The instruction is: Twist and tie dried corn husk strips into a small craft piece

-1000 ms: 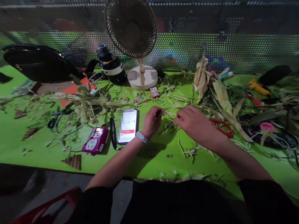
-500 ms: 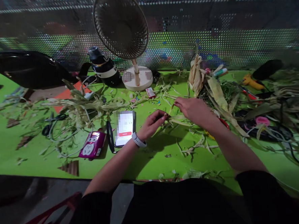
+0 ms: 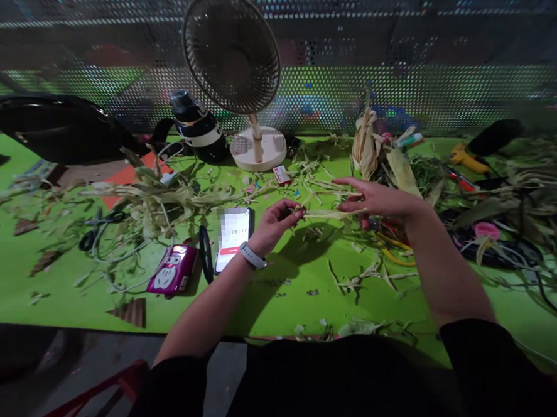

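My left hand, with a white band on its wrist, is closed with thumb and finger pinching one end of some pale corn husk strips. From there the strips stretch to the right, just above the green table. My right hand is over their far ends, its fingers stretched out and apart. The strips pass by its fingertips and thumb; whether it touches them I cannot tell. Beneath that hand lie pliers-like yellow handles, partly hidden. Husk scraps lie on the table in front of me.
A lit phone and a purple power socket block lie left of my hands. Behind stand a desk fan and a black bottle. A husk bundle, a yellow glue gun and cables are on the right.
My right hand has moved right, away from the left, and its fingers have spread from a pinch. My left hand keeps its pinch, slightly further left.
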Motion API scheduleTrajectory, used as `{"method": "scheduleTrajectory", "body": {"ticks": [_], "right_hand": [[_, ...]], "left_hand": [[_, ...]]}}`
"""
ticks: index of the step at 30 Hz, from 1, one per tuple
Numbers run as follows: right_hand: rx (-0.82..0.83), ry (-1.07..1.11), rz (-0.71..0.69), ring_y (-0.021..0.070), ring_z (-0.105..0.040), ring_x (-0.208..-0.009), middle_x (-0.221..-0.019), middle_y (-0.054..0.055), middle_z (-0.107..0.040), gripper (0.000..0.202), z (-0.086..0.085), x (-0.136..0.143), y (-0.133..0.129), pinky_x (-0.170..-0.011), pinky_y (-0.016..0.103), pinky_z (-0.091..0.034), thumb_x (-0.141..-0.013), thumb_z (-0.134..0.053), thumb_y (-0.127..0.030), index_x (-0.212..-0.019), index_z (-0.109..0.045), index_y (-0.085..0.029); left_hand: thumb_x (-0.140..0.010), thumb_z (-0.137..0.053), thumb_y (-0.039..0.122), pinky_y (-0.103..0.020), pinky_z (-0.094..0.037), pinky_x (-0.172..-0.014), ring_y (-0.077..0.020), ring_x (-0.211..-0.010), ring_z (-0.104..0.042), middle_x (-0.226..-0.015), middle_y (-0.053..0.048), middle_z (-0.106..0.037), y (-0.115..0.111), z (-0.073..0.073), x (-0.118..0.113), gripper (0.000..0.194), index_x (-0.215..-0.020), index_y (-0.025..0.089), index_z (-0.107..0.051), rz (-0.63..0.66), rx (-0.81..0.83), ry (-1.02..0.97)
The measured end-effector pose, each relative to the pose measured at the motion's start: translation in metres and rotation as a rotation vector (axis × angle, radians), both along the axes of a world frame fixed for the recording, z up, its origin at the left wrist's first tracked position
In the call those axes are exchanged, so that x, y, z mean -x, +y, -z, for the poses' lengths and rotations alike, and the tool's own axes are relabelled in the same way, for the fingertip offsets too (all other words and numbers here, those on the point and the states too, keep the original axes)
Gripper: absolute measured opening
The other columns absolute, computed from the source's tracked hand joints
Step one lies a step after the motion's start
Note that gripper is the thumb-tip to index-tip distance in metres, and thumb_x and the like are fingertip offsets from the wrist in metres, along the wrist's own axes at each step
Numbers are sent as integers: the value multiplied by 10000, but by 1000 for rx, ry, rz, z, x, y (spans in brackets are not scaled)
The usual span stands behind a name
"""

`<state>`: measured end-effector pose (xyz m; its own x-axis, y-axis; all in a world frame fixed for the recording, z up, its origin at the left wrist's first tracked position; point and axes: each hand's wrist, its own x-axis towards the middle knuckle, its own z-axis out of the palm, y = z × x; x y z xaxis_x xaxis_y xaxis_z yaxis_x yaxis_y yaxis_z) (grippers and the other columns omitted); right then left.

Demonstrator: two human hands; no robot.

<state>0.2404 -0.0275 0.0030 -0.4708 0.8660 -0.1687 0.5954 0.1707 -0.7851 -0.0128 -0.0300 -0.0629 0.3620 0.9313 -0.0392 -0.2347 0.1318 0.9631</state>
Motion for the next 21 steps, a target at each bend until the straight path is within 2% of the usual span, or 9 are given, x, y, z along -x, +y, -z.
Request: {"method": "scheduleTrajectory", "body": {"ticks": [3, 5, 10, 12, 15, 17, 18, 21], "right_hand": [[80, 79, -94, 109, -568, -478, -771, 6, -698, 725, -2, -4, -1, -527, 261, -510, -827, -615, -346, -1462, -289, -220], [100, 100, -109, 103, -556, -478, -731, -6, -688, 776, -4, -5, -3, -486, 241, -488, -799, -645, -329, -1472, -276, -217], [156, 257, -6, 69, -478, -448, -669, -49, -656, 807, -11, -11, -1, -426, 187, -406, -735, -674, -280, -1457, -317, -231], [206, 389, 73, 58, -446, -418, -657, -53, -656, 705, -11, -13, 1, -403, 182, -370, -707, -681, -255, -1376, -460, -236], [251, 566, 257, 53, -399, -350, -537, -43, -616, 360, -6, -9, 5, -374, 198, -358, -676, -653, -239, -1028, -707, -182], [268, 664, 343, 81, -472, -375, -518, -9, -623, 217, -3, -2, 5, -415, 231, -432, -657, -621, -247, -820, -731, -156], [285, 697, 344, 104, -536, -427, -559, 13, -654, 198, -1, 2, 5, -464, 255, -479, -639, -624, -246, -779, -729, -153], [282, 725, 273, 145, -648, -626, -772, 42, -727, 241, 0, 14, -1, -618, 298, -543, -585, -712, -234, -818, -736, -175]], "left_hand": [[-650, -784, 320, -179, -372, -538, -51, -589, -488, -698, 37, -582, 0, -1, 0, 357, -885, 170, -561, -18, 1, -23], [-655, -780, 304, -173, -359, -528, -46, -578, -474, -692, 49, -565, 0, -2, 0, 367, -895, 184, -529, -42, 3, -44], [-659, -771, 292, -167, -355, -522, -46, -588, -472, -699, 46, -554, 1, -3, 2, 346, -856, 180, -511, -42, -10, -53], [-667, -763, 295, -166, -362, -520, -47, -588, -472, -703, 40, -561, 2, -2, 2, 334, -858, 174, -517, -24, -22, -44], [-672, -762, 294, -166, -379, -524, -48, -593, -482, -710, 33, -569, 2, 1, 1, 326, -862, 170, -528, -18, -41, -37], [-665, -771, 297, -167, -390, -527, -51, -598, -495, -702, 31, -571, 2, 3, 0, 329, -852, 168, -532, -15, -44, -32], [-662, -775, 300, -167, -396, -529, -53, -603, -504, -697, 30, -572, 2, 3, 0, 333, -846, 169, -530, -13, -40, -33], [-654, -786, 303, -169, -408, -535, -58, -618, -533, -687, 36, -574, 1, 3, -1, 358, -838, 177, -506, -1, -10, -46]]}}
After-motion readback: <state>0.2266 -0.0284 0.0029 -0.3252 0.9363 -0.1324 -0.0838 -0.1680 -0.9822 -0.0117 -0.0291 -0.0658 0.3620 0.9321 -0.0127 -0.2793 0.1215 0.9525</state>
